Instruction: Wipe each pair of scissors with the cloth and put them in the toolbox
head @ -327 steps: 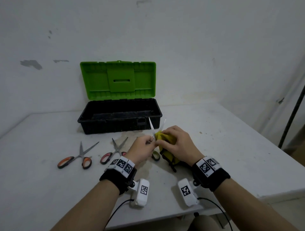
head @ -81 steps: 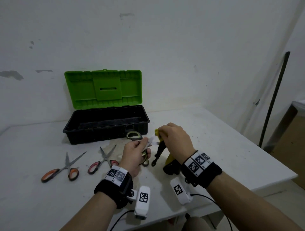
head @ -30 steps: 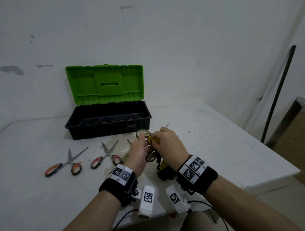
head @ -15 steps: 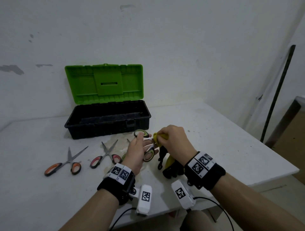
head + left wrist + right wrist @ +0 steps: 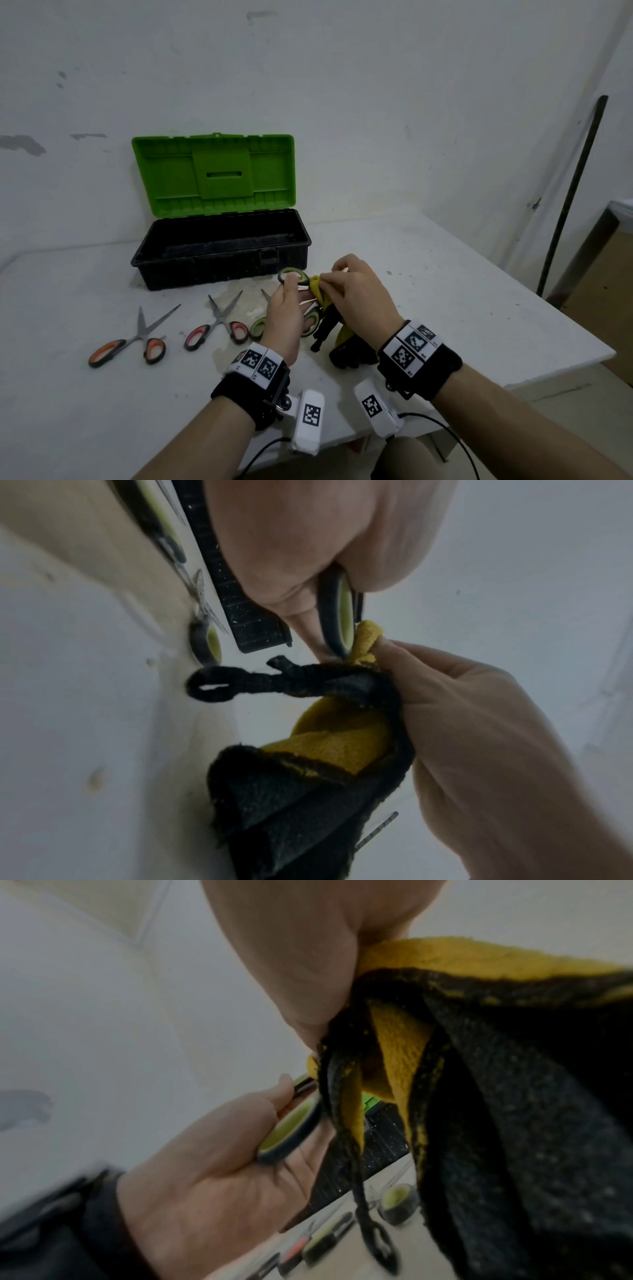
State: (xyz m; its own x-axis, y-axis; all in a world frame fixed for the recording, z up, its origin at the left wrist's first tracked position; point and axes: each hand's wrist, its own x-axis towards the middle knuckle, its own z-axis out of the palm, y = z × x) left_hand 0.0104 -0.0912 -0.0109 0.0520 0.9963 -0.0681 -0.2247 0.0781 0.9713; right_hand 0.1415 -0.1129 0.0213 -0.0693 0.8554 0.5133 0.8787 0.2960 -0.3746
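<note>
Compared with half a second ago, little has shifted — the right hand [image 5: 359, 301] has slid the cloth [image 5: 322, 291] closer to the green handles. No readable writing shows anywhere; the wrist bands [image 5: 411, 346] carry only square black-and-white codes. The toolbox [image 5: 219, 253] stands open on the table [image 5: 462, 291], its black tray holding no scissors. The left hand [image 5: 286, 318] grips the green-handled scissors [image 5: 291, 275] just in front of it, while the right hand pinches the cloth onto the blades. Orange-handled scissors [image 5: 137, 337] and red-handled scissors [image 5: 219, 325] lie to the left.
</note>
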